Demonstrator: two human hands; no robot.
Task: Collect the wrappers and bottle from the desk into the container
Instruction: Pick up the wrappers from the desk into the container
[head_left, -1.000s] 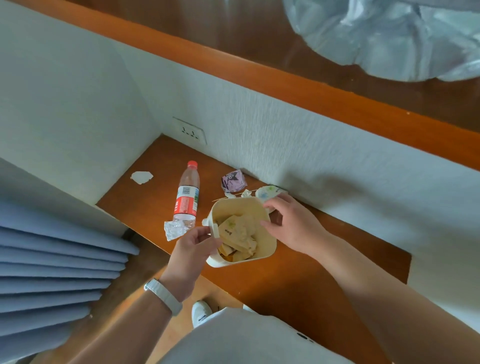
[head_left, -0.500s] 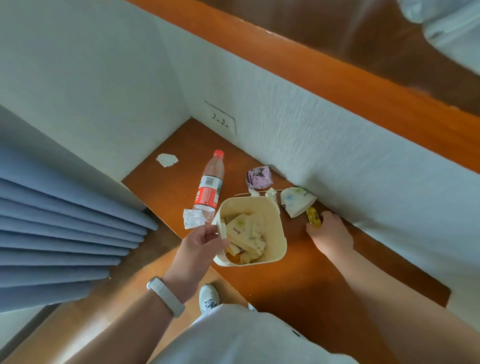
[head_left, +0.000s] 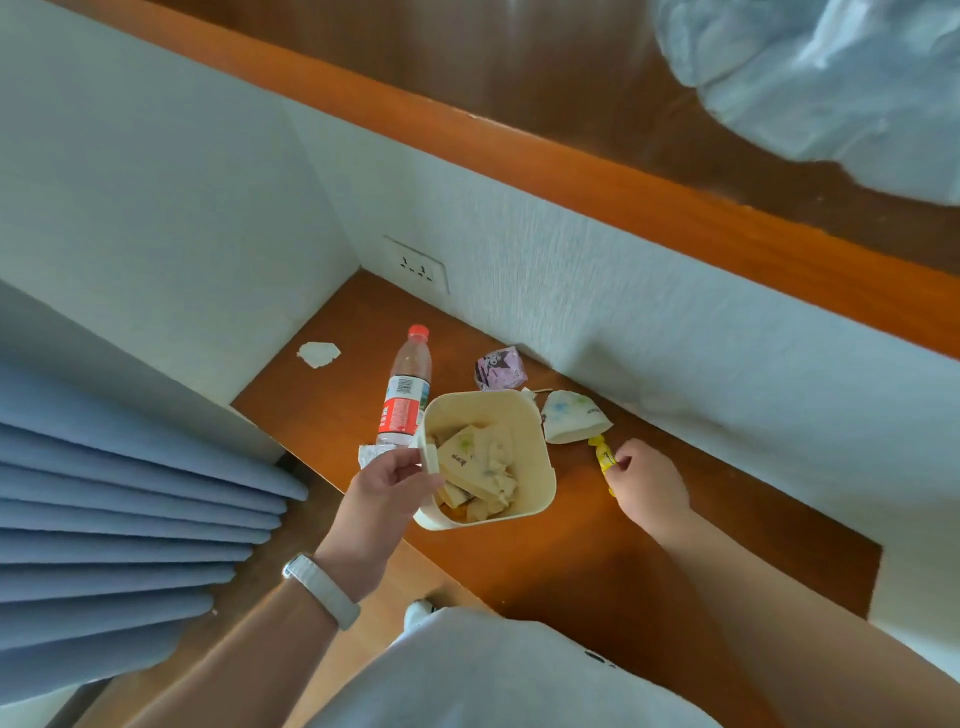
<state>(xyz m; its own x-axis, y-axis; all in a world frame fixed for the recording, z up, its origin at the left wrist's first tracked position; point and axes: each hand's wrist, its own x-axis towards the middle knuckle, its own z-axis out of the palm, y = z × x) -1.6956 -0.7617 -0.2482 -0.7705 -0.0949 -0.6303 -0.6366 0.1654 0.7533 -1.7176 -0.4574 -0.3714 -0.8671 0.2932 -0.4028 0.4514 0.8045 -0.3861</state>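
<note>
A cream square container (head_left: 540, 441) stands on the wooden desk (head_left: 597, 561), holding several beige wrappers (head_left: 478, 462). My left hand (head_left: 389, 488) grips the container's left side handle. My right hand (head_left: 649, 483) is to the right of the container, fingers closed on a small yellow wrapper (head_left: 602, 454) lying on the desk. A plastic bottle (head_left: 408, 389) with a red cap and red label lies on its side left of the container. A purple wrapper (head_left: 498, 368) and a white-blue wrapper (head_left: 571, 423) lie behind the container by the wall. A clear crumpled wrapper (head_left: 368, 453) lies at the bottle's base.
A white paper scrap (head_left: 318, 353) lies at the desk's far left corner. White walls close the desk at the back and left, with a socket (head_left: 418, 265). A wooden shelf (head_left: 623, 171) hangs above, carrying a plastic bag (head_left: 831, 78). Blue curtain folds (head_left: 130, 519) hang at left.
My right hand left the container's rim, moved right to the desk and closed on the yellow wrapper. The left hand stayed on the container. The camera shifted.
</note>
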